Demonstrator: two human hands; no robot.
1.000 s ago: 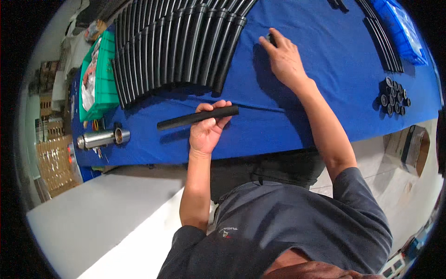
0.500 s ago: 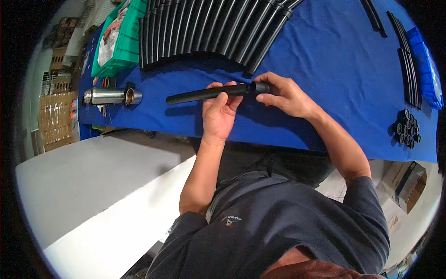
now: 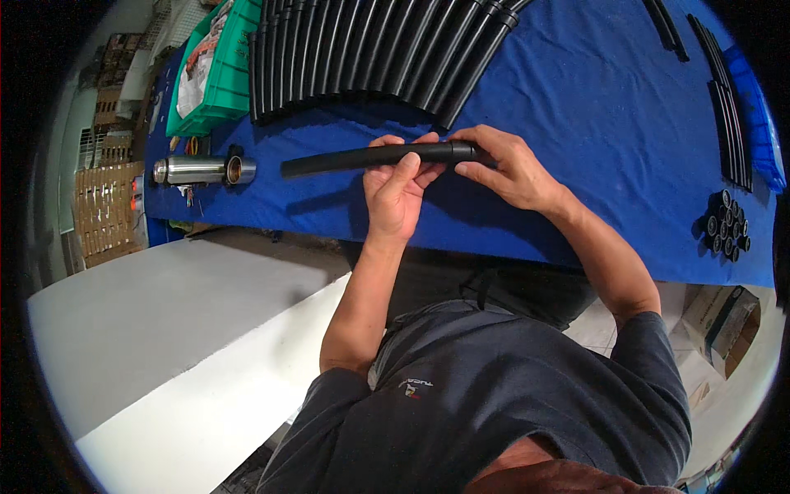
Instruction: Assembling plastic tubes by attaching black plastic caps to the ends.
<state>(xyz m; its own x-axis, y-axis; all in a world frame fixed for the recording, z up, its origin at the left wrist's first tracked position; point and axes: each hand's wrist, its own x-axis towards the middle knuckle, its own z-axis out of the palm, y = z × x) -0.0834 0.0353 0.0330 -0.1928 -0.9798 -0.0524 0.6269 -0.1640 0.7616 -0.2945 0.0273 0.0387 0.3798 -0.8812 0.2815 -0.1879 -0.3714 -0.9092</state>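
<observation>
My left hand grips a slim black tube near its right end, the thumb lying across it and the fingers behind. The tube lies nearly level over the blue cloth, its free end to the left. On its right end sits a short black collar, touching the tube. My right hand pinches this collar between thumb and fingers, hiding part of it. Just beyond my hands, a row of similar black tubes with collars at their far ends lies side by side.
Blue cloth covers the table. At left stand a green crate and a lying steel flask. To the right are a cluster of black collars, thin black tubes and a blue bin. An opened carton sits below.
My right hand has brought the collar leftward against the tube's end, closing the gap between them. The tube's free end has shifted slightly left.
</observation>
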